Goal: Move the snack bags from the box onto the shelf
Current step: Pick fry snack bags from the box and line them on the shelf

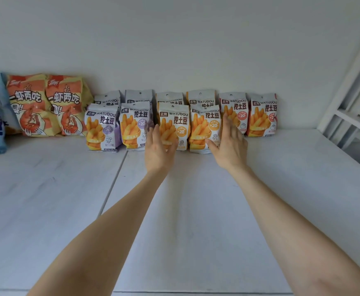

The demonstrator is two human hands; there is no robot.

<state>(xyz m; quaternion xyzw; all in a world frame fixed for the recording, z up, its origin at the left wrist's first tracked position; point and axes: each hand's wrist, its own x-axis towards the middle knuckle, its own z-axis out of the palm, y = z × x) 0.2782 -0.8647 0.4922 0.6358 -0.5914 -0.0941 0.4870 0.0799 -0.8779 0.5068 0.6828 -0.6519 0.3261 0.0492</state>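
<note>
Squaring up the front row is what I take this step to be. In the head view, the only one, my left hand (158, 149) and right hand (228, 144) are both spread wide, palms turned inward, with nothing gripped in either. They bracket the two orange-labelled snack bags (188, 129) standing upright at the front of the row. My left fingertips (170, 144) lie on the lower face of the left bag of that pair, and my right thumb (210, 144) touches the bottom corner of the right one.

The bags stand on the white shelf (185, 210), well back and near the rear wall. Two purple-labelled bags (119, 129) stand just beside them on the left, and two red-labelled bags (248, 115) on the right sit further back, level with the rear row (170, 98) of grey bag tops. Large shrimp-snack bags (44, 105) lean at the far left. The box is not in view.

To do this well, I judge light, even pressure from both palms is best, nudging the pair together and back until they lean on the bags behind. These pouches look soft and puffy, so a hard push could tip them or topple their neighbours. I would keep my hands low on the bags, then draw back straight without brushing the red ones.
</note>
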